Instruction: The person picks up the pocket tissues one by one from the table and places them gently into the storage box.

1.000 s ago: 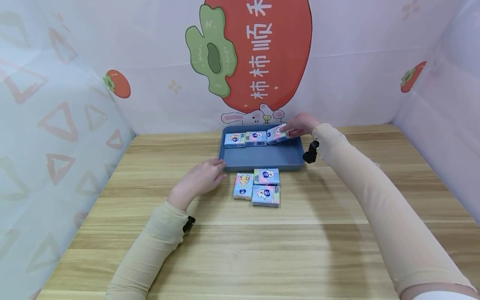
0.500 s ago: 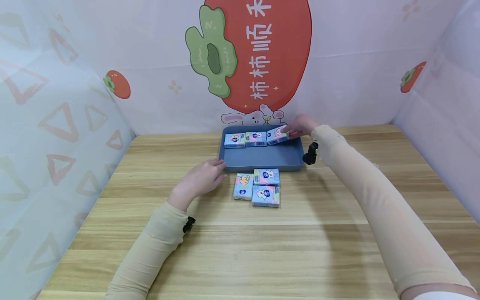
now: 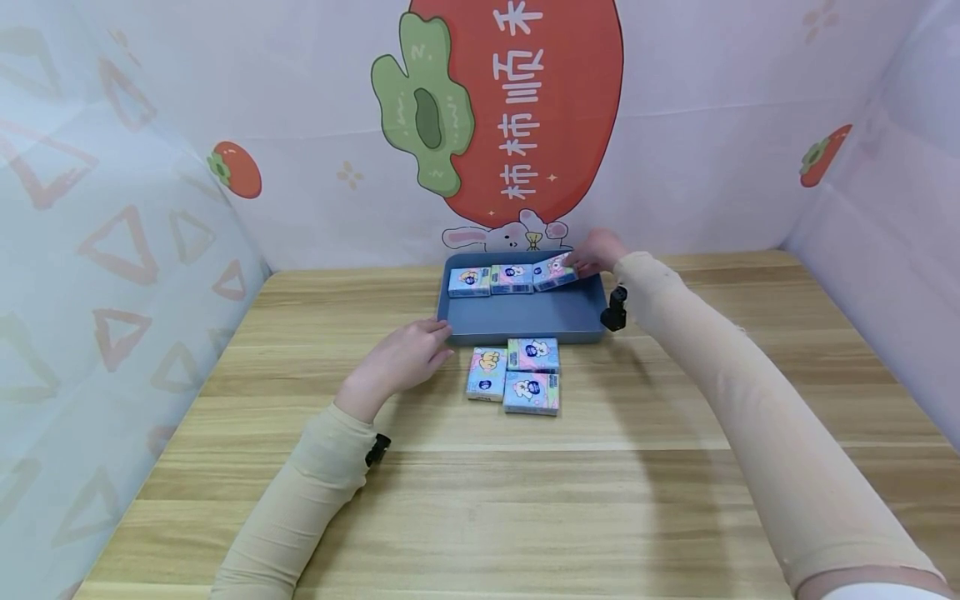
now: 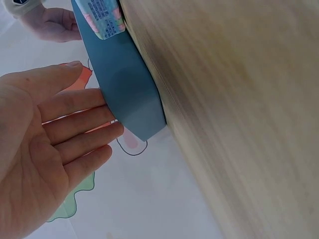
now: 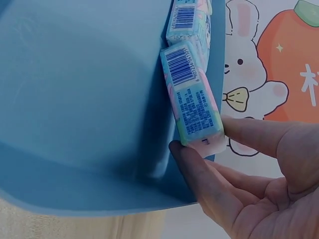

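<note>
In the head view a blue tray [image 3: 517,317] stands at the back of the table. My right hand [image 3: 597,252] reaches over its right end and pinches the end of a tissue pack [image 3: 553,271]. In the right wrist view this tissue pack [image 5: 189,94] sits askew, thumb on one side and fingertips on the other. Its far end meets the neighbouring tissue pack [image 5: 187,22]. A third tissue pack [image 3: 469,282] lies at the row's left end. My left hand [image 3: 405,354] has its fingers extended, fingertips at the tray's left wall [image 4: 122,84].
Three more tissue packs lie on the wooden table just in front of the tray: one turned lengthwise [image 3: 487,372], one behind [image 3: 533,354] and one nearer [image 3: 532,392]. A printed cloth wall [image 3: 330,208] rises right behind the tray.
My right wrist and forearm have shifted slightly left, while the pinched tissue pack stays tilted in nearly the same spot. My left hand and the other tissue packs have not moved.
</note>
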